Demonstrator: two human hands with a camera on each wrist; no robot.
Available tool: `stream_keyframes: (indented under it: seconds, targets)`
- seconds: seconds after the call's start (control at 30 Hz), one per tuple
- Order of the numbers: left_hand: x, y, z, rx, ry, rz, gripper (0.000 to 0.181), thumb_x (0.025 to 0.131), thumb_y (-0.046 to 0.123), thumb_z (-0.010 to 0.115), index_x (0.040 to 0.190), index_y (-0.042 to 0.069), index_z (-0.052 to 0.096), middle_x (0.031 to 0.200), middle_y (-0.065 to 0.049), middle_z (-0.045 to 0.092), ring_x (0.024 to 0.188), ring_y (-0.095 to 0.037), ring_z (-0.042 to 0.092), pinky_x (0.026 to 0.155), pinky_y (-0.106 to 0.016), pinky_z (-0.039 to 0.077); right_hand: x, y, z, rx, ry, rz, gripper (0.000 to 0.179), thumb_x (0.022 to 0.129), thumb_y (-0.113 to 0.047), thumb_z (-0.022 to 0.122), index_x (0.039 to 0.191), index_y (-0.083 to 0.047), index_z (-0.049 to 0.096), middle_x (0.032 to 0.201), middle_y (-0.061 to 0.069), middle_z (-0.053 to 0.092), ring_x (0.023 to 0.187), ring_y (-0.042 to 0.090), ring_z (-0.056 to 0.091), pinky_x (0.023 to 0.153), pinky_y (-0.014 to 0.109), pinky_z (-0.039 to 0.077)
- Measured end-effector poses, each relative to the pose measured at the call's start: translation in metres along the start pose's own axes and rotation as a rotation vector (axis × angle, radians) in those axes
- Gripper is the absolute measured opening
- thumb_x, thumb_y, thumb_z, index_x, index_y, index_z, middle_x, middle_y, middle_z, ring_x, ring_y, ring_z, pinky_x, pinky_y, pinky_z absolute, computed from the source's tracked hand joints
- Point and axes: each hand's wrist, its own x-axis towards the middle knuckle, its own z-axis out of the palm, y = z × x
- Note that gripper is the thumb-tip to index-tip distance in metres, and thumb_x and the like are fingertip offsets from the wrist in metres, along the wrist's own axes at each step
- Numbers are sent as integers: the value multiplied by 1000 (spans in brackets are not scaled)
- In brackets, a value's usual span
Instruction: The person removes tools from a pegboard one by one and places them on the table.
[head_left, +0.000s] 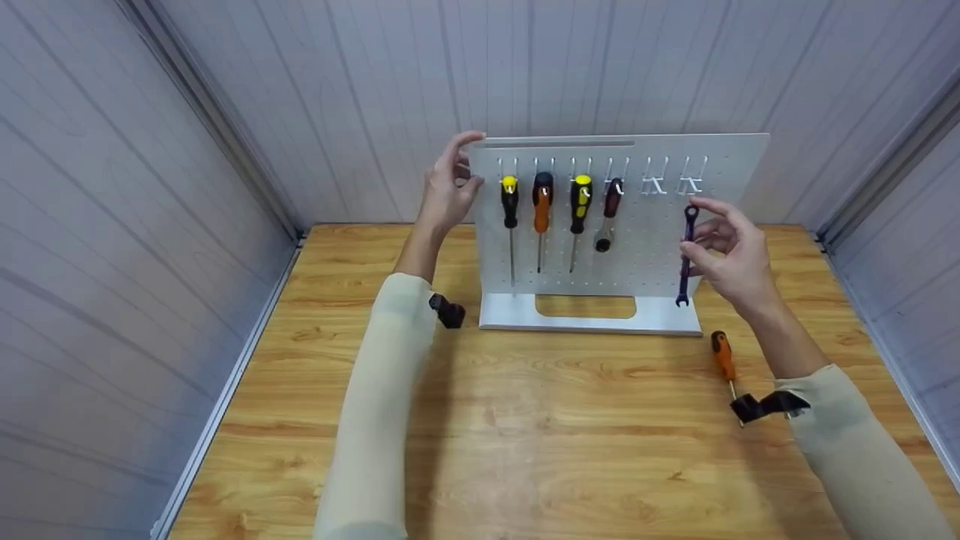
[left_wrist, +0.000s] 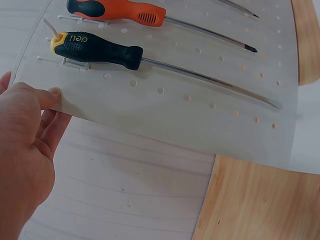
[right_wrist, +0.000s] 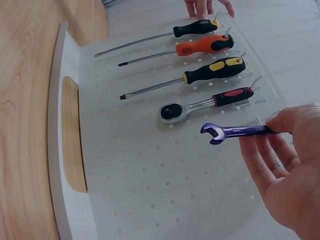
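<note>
My left hand (head_left: 448,191) grips the upper left corner of a white pegboard (head_left: 660,247), its thumb on the front face in the left wrist view. Between the thumb and fingers of my right hand (head_left: 731,255) is a purple combination wrench (head_left: 685,259), ring end up and open jaw down, in front of the board's right side. White hooks (head_left: 691,184) stick out just above the wrench. Farther left hang a yellow-topped screwdriver (head_left: 511,202), an orange screwdriver (head_left: 541,210), a black-and-yellow screwdriver (head_left: 580,204) and a ratchet wrench (right_wrist: 200,105).
Another orange screwdriver (head_left: 722,355) lies on the wooden table (head_left: 562,420) below my right hand, partly behind the black wrist camera (head_left: 750,407). The pegboard stands on a white base (head_left: 510,311) with a cut-out. Pale panelled walls (head_left: 390,67) enclose the table behind and at the sides.
</note>
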Motion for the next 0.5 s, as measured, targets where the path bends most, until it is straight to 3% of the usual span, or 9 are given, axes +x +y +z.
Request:
stream_keyframes:
  seconds: [0.5]
  targets:
    - [0,3,2,-6,-5,-25,58,107,-7,66,158,20,58,118,-11,67,103,-21,71,95,-37,61,-19,22,-19,-60,-69,39,61,100,9,76,158,-1,59,99,-14,68,82,-1,73,64,23,65]
